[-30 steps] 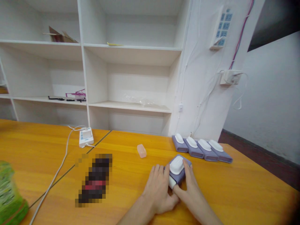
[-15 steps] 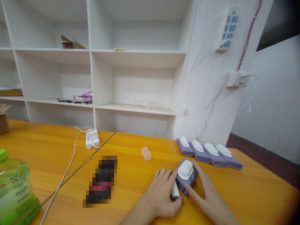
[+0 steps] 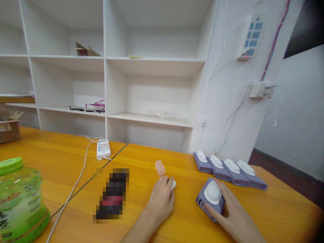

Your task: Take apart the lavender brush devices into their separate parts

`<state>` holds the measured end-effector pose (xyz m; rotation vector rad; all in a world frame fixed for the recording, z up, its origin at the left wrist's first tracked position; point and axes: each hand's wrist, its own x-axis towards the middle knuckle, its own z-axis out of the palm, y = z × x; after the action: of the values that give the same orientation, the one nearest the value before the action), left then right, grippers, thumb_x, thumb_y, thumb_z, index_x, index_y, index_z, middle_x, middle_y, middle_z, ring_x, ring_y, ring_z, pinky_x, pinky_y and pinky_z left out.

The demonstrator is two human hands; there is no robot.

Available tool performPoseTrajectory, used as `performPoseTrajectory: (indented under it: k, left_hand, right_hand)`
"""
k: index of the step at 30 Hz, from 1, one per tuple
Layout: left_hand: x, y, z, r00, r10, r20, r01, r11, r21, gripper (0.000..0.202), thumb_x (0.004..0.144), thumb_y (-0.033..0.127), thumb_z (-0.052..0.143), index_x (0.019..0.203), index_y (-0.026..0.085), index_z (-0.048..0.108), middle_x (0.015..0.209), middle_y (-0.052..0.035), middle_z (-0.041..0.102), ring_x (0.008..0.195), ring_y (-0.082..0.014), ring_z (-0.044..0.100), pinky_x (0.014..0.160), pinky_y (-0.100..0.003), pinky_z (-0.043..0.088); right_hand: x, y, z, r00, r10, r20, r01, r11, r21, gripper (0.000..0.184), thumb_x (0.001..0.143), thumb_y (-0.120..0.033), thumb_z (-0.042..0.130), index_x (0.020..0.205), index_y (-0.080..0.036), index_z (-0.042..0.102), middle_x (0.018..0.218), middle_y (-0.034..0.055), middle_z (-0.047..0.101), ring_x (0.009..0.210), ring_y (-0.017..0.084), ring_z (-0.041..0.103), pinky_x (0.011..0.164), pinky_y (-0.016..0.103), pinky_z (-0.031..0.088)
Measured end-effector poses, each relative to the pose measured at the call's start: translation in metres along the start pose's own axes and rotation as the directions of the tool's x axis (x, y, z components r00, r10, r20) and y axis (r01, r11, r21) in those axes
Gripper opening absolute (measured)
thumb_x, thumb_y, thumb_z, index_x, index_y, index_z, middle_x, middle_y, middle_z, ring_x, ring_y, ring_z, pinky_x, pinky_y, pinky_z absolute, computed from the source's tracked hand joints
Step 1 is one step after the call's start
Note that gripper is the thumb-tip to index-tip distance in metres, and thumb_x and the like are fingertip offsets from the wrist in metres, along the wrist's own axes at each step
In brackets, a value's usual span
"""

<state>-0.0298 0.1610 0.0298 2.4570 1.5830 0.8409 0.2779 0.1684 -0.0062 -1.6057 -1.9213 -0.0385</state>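
Head view, change: the hands have drawn apart since the earlier frame. The left hand [image 3: 162,200] has carried the white piece [image 3: 173,184] leftward off the purple unit [image 3: 212,199], which the right hand [image 3: 230,216] has tipped onto its edge. Left hand: curled shut over the white piece, only its tip showing, resting on the table [image 3: 45,152] near the pink cap [image 3: 160,167]. Right hand: clasped along the unit's far side, thumb at its near end, seemingly to prop its slotted end toward the person; four like units [image 3: 229,168] lie in a row beyond, power strip [image 3: 103,149], bottle [image 3: 112,195] and jar [image 3: 20,199] to the left.
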Motion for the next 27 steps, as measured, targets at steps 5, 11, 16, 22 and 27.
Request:
performPoseTrajectory:
  k: [5, 11, 16, 22, 27]
  left_hand:
    - [0.012, -0.020, -0.005, 0.982, -0.157, -0.109, 0.169, 0.978, 0.120, 0.039, 0.098, 0.014, 0.044, 0.133, 0.020, 0.060, 0.130, -0.0113, 0.068, 0.115, -0.0323, 0.059, 0.100, -0.048, 0.039]
    - [0.015, -0.026, -0.009, 0.942, -0.263, -0.210, 0.307, 0.927, 0.217, 0.020, 0.101, 0.024, 0.051, 0.115, 0.021, 0.066, 0.113, -0.0105, 0.071, 0.110, -0.0320, 0.062, 0.095, -0.046, 0.035]
    - [0.016, -0.030, -0.004, 0.902, -0.345, -0.258, 0.411, 0.869, 0.276, 0.018, 0.100, 0.023, 0.050, 0.111, 0.017, 0.063, 0.107, -0.0126, 0.071, 0.100, -0.0315, 0.067, 0.088, -0.043, 0.036]
    - [0.018, -0.034, -0.004, 0.876, -0.406, -0.259, 0.471, 0.835, 0.285, 0.020, 0.101, 0.026, 0.047, 0.111, 0.013, 0.058, 0.098, -0.0153, 0.075, 0.094, -0.0340, 0.072, 0.086, -0.044, 0.038]
    - [0.014, -0.024, -0.001, 0.963, -0.236, -0.129, 0.262, 0.932, 0.250, 0.027, 0.098, 0.031, 0.056, 0.122, 0.020, 0.058, 0.110, -0.0080, 0.077, 0.098, -0.0266, 0.072, 0.085, -0.036, 0.043]
  right_hand:
    - [-0.002, -0.022, -0.008, 0.994, 0.098, -0.040, -0.101, 0.992, -0.079, 0.090, 0.088, -0.076, 0.055, 0.156, -0.021, 0.032, 0.160, 0.0160, 0.047, 0.148, 0.037, 0.045, 0.122, 0.056, 0.038]
    - [-0.001, -0.014, -0.029, 0.990, 0.138, -0.038, -0.140, 0.988, -0.061, 0.082, 0.089, -0.076, 0.054, 0.153, -0.028, 0.038, 0.142, 0.0131, 0.065, 0.132, 0.037, 0.059, 0.112, 0.061, 0.045]
    - [-0.001, 0.019, -0.028, 1.000, -0.009, -0.018, 0.010, 0.999, 0.033, 0.074, 0.093, -0.068, 0.056, 0.151, -0.024, 0.045, 0.159, 0.0131, 0.049, 0.148, 0.036, 0.044, 0.124, 0.058, 0.033]
    - [-0.003, 0.022, -0.019, 0.985, -0.044, 0.168, 0.028, 0.995, 0.097, 0.112, 0.078, -0.066, 0.075, 0.165, -0.019, 0.022, 0.169, 0.0154, 0.034, 0.155, 0.036, 0.034, 0.127, 0.052, 0.031]
    - [-0.003, 0.016, -0.017, 0.995, -0.051, 0.087, 0.048, 0.998, 0.040, 0.104, 0.077, -0.066, 0.076, 0.162, -0.025, 0.032, 0.164, 0.0124, 0.043, 0.150, 0.037, 0.042, 0.124, 0.051, 0.035]
